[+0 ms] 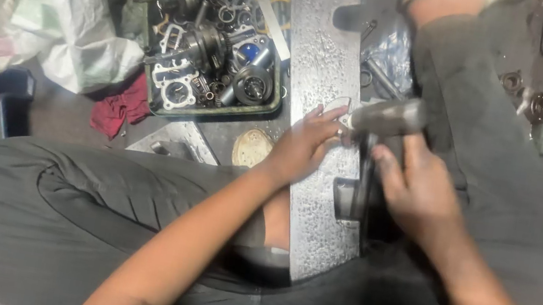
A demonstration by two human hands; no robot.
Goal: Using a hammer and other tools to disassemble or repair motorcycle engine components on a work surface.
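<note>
A long grey metal slab [326,110] with a rough, pitted top runs away from the person between their knees. To its left stands a green tray [212,32] heaped with dark engine parts, rings and gaskets; farther left lie a crumpled plastic bag [53,6] and a red rag [121,109]. On the slab, a blurred grey cylindrical tool [388,117] lies across the right edge, its tip meeting a small pale oval piece [338,105]. The right hand [419,192] sits just below the tool, fingers loosely curled; whether it grips anything I cannot tell. The left hand [306,143] rests flat, fingertips on the oval piece, closed around nothing.
</note>
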